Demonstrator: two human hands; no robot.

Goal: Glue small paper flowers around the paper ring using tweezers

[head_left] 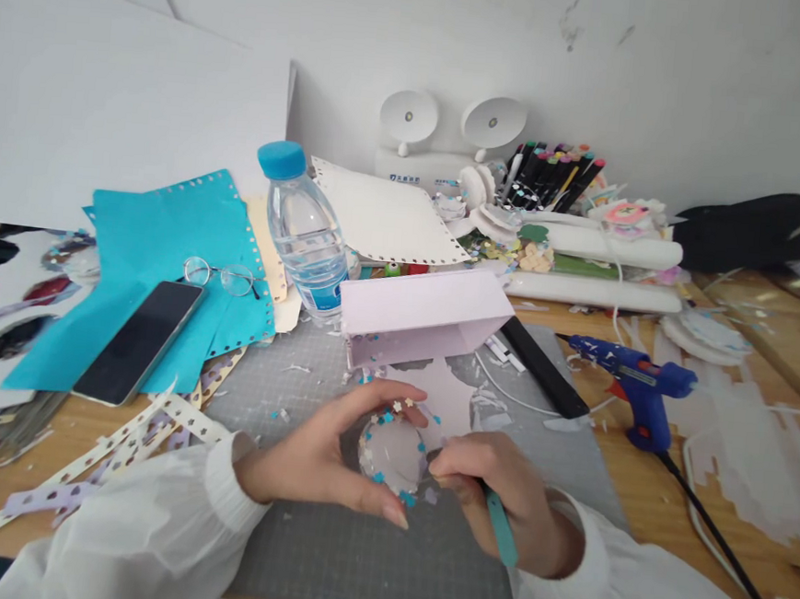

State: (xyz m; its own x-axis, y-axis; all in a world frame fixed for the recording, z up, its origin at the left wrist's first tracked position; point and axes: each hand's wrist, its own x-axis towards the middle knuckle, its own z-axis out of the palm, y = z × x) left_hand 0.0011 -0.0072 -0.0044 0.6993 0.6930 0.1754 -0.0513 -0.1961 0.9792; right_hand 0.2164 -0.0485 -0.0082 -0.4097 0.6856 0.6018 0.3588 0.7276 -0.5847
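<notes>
My left hand (332, 456) curls around a small clear dome (394, 451) dotted with tiny blue and cream paper shapes, thumb below and fingers over its top. My right hand (501, 501) pinches a thin teal tool (501, 529) with its tip against the dome's right edge. Both hands rest over a grey cutting mat (325, 552). Just behind the dome stands a folded pale lilac paper box (426, 315), open toward me, with blue confetti bits along its lower edge.
A water bottle (305, 232) with a blue cap stands behind the mat. At the left lie a phone (139, 342) on teal paper (168, 254), glasses (225, 277) and punched paper strips (111, 452). A blue glue gun (635, 383) lies at the right; markers (554, 178) stand at the back.
</notes>
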